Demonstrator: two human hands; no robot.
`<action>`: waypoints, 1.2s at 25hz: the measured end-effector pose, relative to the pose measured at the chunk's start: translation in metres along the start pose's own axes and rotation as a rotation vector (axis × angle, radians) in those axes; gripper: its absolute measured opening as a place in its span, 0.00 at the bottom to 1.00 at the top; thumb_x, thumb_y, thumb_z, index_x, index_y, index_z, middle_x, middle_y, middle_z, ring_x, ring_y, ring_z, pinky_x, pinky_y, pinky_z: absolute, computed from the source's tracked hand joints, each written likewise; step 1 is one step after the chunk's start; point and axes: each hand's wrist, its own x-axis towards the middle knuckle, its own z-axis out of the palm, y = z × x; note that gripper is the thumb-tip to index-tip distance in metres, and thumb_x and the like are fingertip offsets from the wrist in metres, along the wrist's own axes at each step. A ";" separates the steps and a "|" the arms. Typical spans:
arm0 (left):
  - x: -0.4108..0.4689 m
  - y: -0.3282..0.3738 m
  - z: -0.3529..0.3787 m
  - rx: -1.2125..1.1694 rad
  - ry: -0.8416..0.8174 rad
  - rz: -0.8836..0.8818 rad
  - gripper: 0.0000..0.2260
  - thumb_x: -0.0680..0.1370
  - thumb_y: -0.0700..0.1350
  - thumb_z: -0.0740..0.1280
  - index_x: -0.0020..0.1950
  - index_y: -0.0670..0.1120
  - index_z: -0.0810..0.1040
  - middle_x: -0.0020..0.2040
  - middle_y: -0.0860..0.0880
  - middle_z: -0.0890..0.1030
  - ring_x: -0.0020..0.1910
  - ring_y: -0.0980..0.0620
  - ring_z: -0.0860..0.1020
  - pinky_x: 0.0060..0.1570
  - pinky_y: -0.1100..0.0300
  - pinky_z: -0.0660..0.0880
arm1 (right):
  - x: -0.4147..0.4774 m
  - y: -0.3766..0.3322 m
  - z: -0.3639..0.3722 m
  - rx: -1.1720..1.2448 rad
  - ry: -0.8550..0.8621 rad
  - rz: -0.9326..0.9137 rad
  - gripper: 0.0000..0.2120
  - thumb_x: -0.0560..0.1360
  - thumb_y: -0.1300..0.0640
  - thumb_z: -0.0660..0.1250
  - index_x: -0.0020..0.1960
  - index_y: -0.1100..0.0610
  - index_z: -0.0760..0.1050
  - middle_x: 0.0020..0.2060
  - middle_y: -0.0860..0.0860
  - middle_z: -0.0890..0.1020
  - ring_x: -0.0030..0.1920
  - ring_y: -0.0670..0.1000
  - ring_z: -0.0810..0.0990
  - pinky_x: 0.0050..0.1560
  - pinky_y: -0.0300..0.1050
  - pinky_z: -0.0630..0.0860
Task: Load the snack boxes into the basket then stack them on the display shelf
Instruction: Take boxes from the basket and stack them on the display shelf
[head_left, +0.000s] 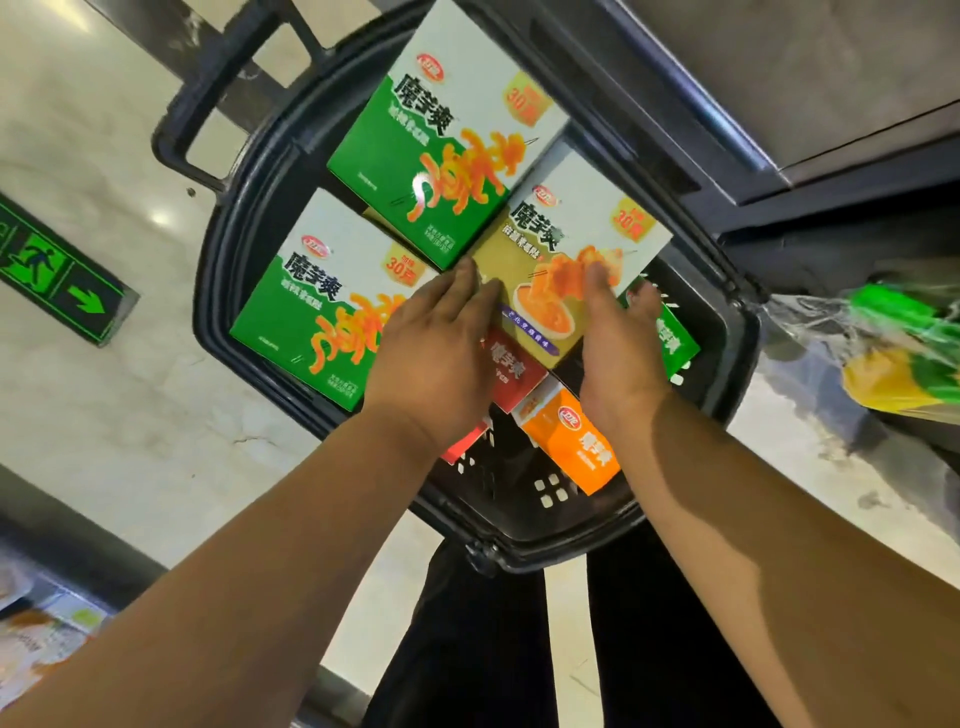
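Both hands on tan snack box (566, 249), mid-basket (218, 270), I see it lying over red box (511, 369). Left hand (441, 343) flat, fingers straight against box edge. Right hand (621, 338) pinching opposite edge, thumb on top. Green boxes (441, 145) fill basket's far side.

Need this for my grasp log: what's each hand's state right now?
Left hand: open, straight fingers pressing the tan snack box.
Right hand: grips the tan snack box's right edge.
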 end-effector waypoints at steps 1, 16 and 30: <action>0.001 -0.001 -0.002 -0.010 -0.019 -0.006 0.25 0.76 0.46 0.61 0.73 0.41 0.70 0.73 0.37 0.69 0.72 0.37 0.69 0.66 0.38 0.69 | 0.001 -0.003 -0.003 0.032 0.014 0.012 0.33 0.77 0.42 0.65 0.76 0.46 0.54 0.69 0.51 0.73 0.65 0.54 0.75 0.67 0.58 0.71; -0.046 0.048 -0.063 -1.133 -0.275 -0.647 0.31 0.68 0.66 0.72 0.67 0.53 0.76 0.53 0.54 0.85 0.49 0.54 0.84 0.51 0.54 0.80 | -0.102 0.002 -0.076 0.157 -0.326 0.010 0.20 0.75 0.58 0.68 0.66 0.51 0.72 0.55 0.49 0.84 0.53 0.53 0.84 0.54 0.55 0.80; -0.102 0.008 -0.034 -1.040 0.036 -0.673 0.18 0.80 0.52 0.65 0.68 0.48 0.73 0.55 0.56 0.82 0.46 0.64 0.82 0.39 0.70 0.76 | -0.033 0.104 -0.073 -1.397 -0.044 -0.309 0.47 0.68 0.38 0.73 0.76 0.52 0.54 0.70 0.56 0.64 0.69 0.60 0.65 0.65 0.59 0.64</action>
